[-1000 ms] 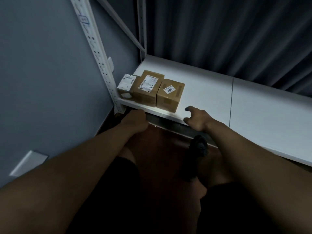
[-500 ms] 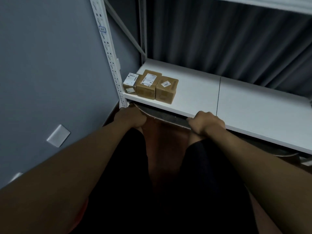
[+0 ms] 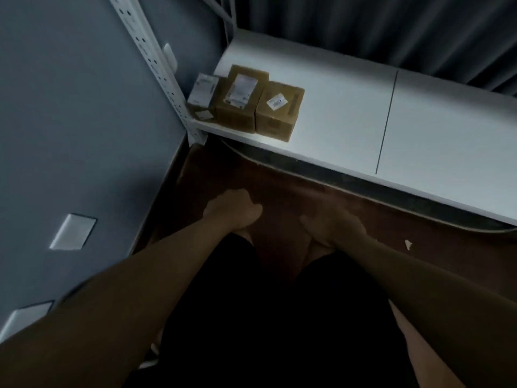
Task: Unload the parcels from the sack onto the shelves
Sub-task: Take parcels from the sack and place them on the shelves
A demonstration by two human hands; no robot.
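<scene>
Both hands have dropped from the shelf edge | left hand (image 3: 233, 210) and right hand (image 3: 331, 226) low over floor (image 3: 363, 219), grip unreadable, blurred | three parcels (image 3: 246, 100) at shelf (image 3: 349, 107) left corner against post (image 3: 156, 65) | shelf bare rightward | sack unseen

Brown parcels (image 3: 253, 102) (white labels), white shelf (image 3: 349, 107), grey wall (image 3: 70, 107)

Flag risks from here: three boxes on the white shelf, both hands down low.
1. The rightmost brown cardboard box sits at the white shelf board's front edge; a bump could tip it off.
2. The left hand and right hand are low in dim, blurred light, so grips are hard to judge.
3. The shelf edge overhangs the hands, so rising risks a knock.
</scene>
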